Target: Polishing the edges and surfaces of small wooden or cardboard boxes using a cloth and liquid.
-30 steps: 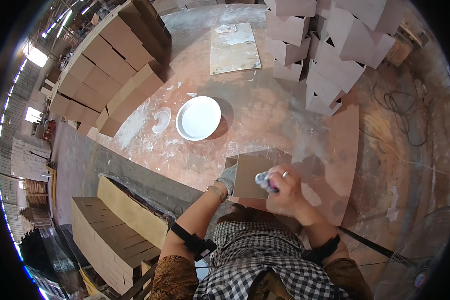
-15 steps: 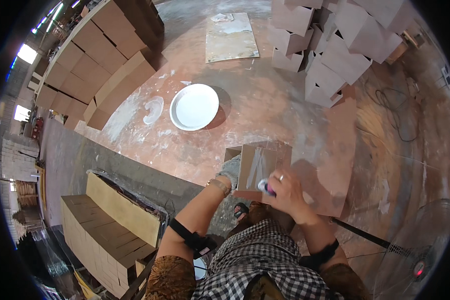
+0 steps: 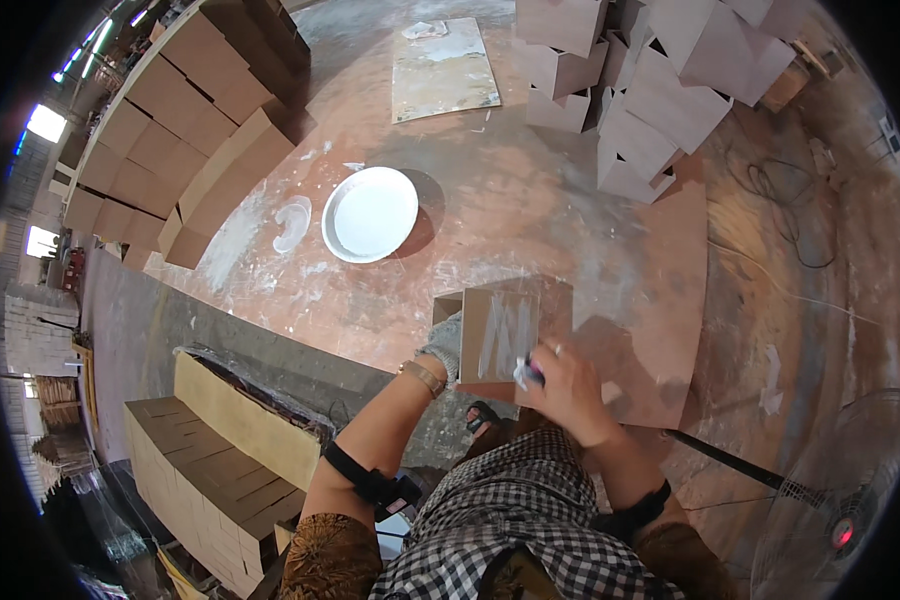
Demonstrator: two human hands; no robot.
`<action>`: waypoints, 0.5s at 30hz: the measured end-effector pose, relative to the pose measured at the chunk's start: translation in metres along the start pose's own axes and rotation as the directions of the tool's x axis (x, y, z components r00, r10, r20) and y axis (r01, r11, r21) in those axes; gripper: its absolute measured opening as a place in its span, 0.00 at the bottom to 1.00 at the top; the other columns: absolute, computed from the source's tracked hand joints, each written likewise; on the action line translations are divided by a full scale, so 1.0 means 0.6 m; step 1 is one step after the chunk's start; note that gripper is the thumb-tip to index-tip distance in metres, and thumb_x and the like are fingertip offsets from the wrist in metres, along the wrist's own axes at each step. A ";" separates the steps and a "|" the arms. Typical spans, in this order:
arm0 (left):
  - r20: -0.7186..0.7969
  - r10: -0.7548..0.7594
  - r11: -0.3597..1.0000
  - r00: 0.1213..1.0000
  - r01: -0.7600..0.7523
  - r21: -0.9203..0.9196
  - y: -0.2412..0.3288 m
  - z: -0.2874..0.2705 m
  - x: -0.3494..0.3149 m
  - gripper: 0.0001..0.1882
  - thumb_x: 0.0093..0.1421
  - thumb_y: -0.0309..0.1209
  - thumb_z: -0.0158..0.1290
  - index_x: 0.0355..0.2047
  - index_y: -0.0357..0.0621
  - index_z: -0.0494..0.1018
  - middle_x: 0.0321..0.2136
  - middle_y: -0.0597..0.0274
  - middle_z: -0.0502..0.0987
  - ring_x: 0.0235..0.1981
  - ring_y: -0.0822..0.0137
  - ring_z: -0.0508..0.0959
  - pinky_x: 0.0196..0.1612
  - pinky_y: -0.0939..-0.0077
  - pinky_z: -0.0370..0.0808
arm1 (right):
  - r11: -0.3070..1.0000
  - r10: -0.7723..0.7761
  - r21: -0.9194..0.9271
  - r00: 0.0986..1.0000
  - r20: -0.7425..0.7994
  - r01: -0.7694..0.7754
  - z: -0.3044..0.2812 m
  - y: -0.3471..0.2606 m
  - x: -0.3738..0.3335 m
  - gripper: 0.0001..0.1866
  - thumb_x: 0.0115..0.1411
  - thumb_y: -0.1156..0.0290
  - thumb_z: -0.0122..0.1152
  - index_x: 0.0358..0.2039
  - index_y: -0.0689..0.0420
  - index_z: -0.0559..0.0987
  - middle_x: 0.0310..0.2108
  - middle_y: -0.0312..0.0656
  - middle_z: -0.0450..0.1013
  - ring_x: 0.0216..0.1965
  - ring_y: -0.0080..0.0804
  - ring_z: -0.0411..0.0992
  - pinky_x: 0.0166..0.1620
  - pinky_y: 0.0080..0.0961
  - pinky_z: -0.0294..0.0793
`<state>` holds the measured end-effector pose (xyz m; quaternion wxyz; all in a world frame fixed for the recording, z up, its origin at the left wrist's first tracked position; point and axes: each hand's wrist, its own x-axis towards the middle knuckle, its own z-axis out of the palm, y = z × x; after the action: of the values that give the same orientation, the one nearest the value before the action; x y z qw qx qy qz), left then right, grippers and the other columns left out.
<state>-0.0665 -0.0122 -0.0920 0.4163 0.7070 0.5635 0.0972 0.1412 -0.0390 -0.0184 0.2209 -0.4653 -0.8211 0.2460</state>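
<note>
Close in front of me stands a brown cardboard box (image 3: 474,345), its open side to the left. White, wet-looking paste streaks (image 3: 508,335) cover much of its facing panel. My left hand (image 3: 444,342), in a grey knitted glove, holds the box at its open left side; the fingers are partly hidden inside it. Bare and curled, my right hand (image 3: 568,392) grips a small brush (image 3: 534,374) with a purple part and a white tip. That tip is at the lower right of the streaked panel. Farther off is a round white basin (image 3: 372,214) containing white material.
The work surface (image 3: 270,285) is reddish and paste-smeared. Stacked cartons rise at far left (image 3: 160,130) and far right (image 3: 660,120); more cartons (image 3: 195,480) sit at lower left. A stained board (image 3: 445,75) lies at the back. A fan (image 3: 835,520) stands at lower right.
White streaks now spread over more of the box's panel, toward its right side. My right hand has moved slightly lower with the brush. The whole view has shifted a little; my left hand keeps its hold.
</note>
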 end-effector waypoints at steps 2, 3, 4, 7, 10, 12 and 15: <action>-0.060 0.073 0.989 0.995 -0.065 0.131 -0.063 0.028 0.004 0.21 0.56 0.40 0.48 0.48 0.44 0.67 0.45 0.55 0.72 0.43 0.61 0.73 0.45 0.73 0.69 | 0.998 0.054 0.005 0.997 0.054 -0.055 -0.004 0.014 0.053 0.09 0.42 0.70 0.61 0.23 0.59 0.72 0.26 0.47 0.69 0.31 0.47 0.69 0.32 0.41 0.68; -0.099 0.162 0.958 0.982 -0.132 0.256 -0.085 0.039 0.004 0.21 0.56 0.40 0.48 0.49 0.44 0.67 0.44 0.55 0.72 0.43 0.61 0.73 0.44 0.73 0.70 | 0.999 0.035 0.028 0.997 0.063 -0.037 -0.013 0.012 0.070 0.09 0.44 0.69 0.60 0.23 0.59 0.73 0.24 0.47 0.70 0.31 0.48 0.69 0.32 0.41 0.69; -0.083 0.172 0.956 0.982 -0.146 0.253 -0.070 0.039 0.006 0.21 0.56 0.40 0.48 0.49 0.44 0.67 0.44 0.55 0.72 0.43 0.61 0.73 0.44 0.73 0.70 | 0.998 0.053 0.023 0.997 0.057 -0.054 -0.017 0.017 0.067 0.09 0.44 0.69 0.60 0.23 0.59 0.73 0.24 0.47 0.70 0.31 0.48 0.69 0.32 0.41 0.69; -0.039 -0.071 0.987 0.997 0.065 -0.147 -0.025 0.024 -0.007 0.21 0.56 0.40 0.49 0.48 0.44 0.68 0.43 0.55 0.73 0.43 0.61 0.74 0.43 0.72 0.70 | 1.000 0.013 0.019 0.997 0.080 -0.015 -0.014 0.025 0.055 0.08 0.44 0.69 0.59 0.24 0.59 0.73 0.25 0.47 0.70 0.28 0.48 0.69 0.30 0.41 0.68; -0.051 -0.098 0.994 0.994 0.100 0.038 -0.027 0.029 -0.011 0.21 0.55 0.40 0.49 0.47 0.44 0.68 0.42 0.55 0.74 0.42 0.61 0.74 0.42 0.72 0.71 | 0.998 0.045 -0.055 0.996 0.076 -0.040 -0.017 0.017 0.049 0.09 0.44 0.68 0.59 0.25 0.58 0.72 0.26 0.48 0.70 0.30 0.48 0.69 0.31 0.41 0.68; -0.132 0.047 0.998 0.990 -0.041 0.050 -0.055 0.048 -0.005 0.20 0.55 0.40 0.49 0.46 0.44 0.69 0.41 0.55 0.74 0.42 0.60 0.74 0.42 0.71 0.71 | 0.993 -0.007 -0.121 0.997 0.075 0.016 -0.022 0.019 0.081 0.09 0.43 0.70 0.59 0.25 0.58 0.72 0.25 0.48 0.69 0.32 0.49 0.69 0.32 0.42 0.68; -0.144 0.074 0.996 0.987 -0.066 0.059 -0.043 0.049 0.006 0.19 0.55 0.40 0.49 0.45 0.44 0.70 0.41 0.55 0.74 0.41 0.60 0.74 0.42 0.71 0.71 | 0.983 -0.051 -0.182 0.993 -0.108 0.030 -0.026 0.063 0.163 0.06 0.43 0.71 0.57 0.23 0.58 0.72 0.26 0.47 0.69 0.32 0.46 0.68 0.35 0.41 0.67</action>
<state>-0.0658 -0.0228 -0.1299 0.3512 0.7283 0.5696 0.1478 0.1291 0.0659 -0.0163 0.2286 -0.4796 -0.8356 0.1399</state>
